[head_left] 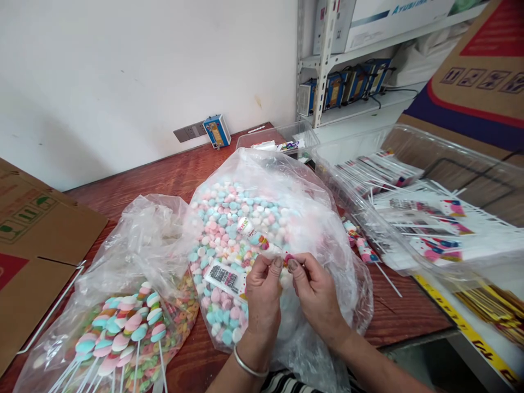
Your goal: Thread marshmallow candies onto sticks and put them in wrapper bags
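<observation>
Over a large clear bag of pink, blue and white marshmallows (229, 218), my left hand (264, 286) and my right hand (313, 289) come close together. Both are closed, thumbs against fingers, pinching the near end of a narrow printed plastic wrapper (257, 237). The wrapper slants away from my hands to the upper left, with coloured print along it; what is inside is hard to make out. A flat printed packet (225, 279) lies on the marshmallows, left of my left hand. Further left, several marshmallow skewers (123, 322) on white sticks rest on a clear bag of gummy candies (186, 300).
To the right, a clear plastic bin (364, 210) holds printed wrappers and white sticks. Gold strips (495, 308) lie below it. Cardboard boxes (41, 218) flank the reddish wooden table (172, 177). A blue device (216, 131) stands against the wall, and a metal shelf (323, 65) rises behind.
</observation>
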The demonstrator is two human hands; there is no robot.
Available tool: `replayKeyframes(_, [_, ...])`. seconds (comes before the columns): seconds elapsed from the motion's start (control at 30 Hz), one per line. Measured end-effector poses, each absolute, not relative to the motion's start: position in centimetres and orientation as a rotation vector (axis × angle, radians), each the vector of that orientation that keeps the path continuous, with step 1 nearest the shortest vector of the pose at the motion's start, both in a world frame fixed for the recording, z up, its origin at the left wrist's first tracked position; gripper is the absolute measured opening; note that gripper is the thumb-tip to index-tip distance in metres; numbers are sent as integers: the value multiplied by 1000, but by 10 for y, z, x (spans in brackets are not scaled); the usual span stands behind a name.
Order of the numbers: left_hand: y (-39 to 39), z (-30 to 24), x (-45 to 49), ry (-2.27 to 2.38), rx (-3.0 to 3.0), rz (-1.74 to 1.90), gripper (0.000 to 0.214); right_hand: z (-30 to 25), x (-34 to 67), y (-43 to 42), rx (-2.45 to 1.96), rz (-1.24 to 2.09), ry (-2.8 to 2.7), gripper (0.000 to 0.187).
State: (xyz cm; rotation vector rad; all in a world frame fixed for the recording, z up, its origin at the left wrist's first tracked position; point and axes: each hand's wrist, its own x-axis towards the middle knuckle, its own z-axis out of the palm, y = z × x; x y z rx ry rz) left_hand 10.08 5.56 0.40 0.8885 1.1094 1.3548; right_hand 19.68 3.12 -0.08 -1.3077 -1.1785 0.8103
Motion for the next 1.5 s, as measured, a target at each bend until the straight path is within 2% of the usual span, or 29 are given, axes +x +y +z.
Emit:
replayKeyframes(0.07, [53, 6, 100, 1143, 980, 1377, 15, 0, 196, 31, -1300, 638, -1280, 19])
replayKeyframes(0.13, [53, 6, 100, 1083, 916, 1352, 18, 2, 195, 31, -1237, 681, -1306, 19])
replayKeyframes(0.2, [53, 5, 99, 925, 705, 1257, 19, 5, 194, 31, -1134, 1000, -1204, 21])
replayKeyframes(0.33, [55, 4, 93, 646, 509, 1034, 35, 8, 199, 34, -845, 1789, -692, 27])
replayKeyframes(0.43, [58, 6, 85, 599, 643, 919, 38, 9, 210, 38, -779, 2056, -535, 32])
replayKeyframes(0.57, [58, 6, 84, 708, 674, 956, 30, 8, 215, 39, -827, 2150, -530, 31])
replayKeyframes(0.63, [57, 3, 87, 777, 643, 1034, 23, 7, 210, 36, -871, 2035, -547, 32])
replayKeyframes(0.83, [60, 0, 93, 931, 786, 1139, 15, -6, 193, 24, -1076, 1325, -913, 32])
replayKeyframes(0.9, [59, 2, 90, 936, 791, 1080, 19, -10, 192, 21, -1014, 1375, -824, 32])
replayKeyframes(1.03, [50, 3, 83, 753, 676, 837, 33, -9, 194, 9, -712, 1785, -576, 30])
replayKeyframes(1.13, [45, 1, 83, 699, 645, 772, 24, -1, 201, -4, -799, 1738, -734, 24])
replayKeyframes(1.23, [46, 1, 86, 736, 682, 843, 20, 8, 222, -27, -1177, 1337, -1090, 26])
replayKeyframes(1.3, [49, 2, 86, 772, 749, 957, 19, 8, 245, -48, -1377, 1094, -1129, 17])
replayKeyframes(1.43, [56, 3, 82, 899, 912, 1059, 16, -13, 294, -78, -2247, 88, -1429, 17])
replayKeyframes(1.5, [54, 1, 81, 931, 1012, 1052, 16, -28, 309, -79, -2367, -43, -1460, 13])
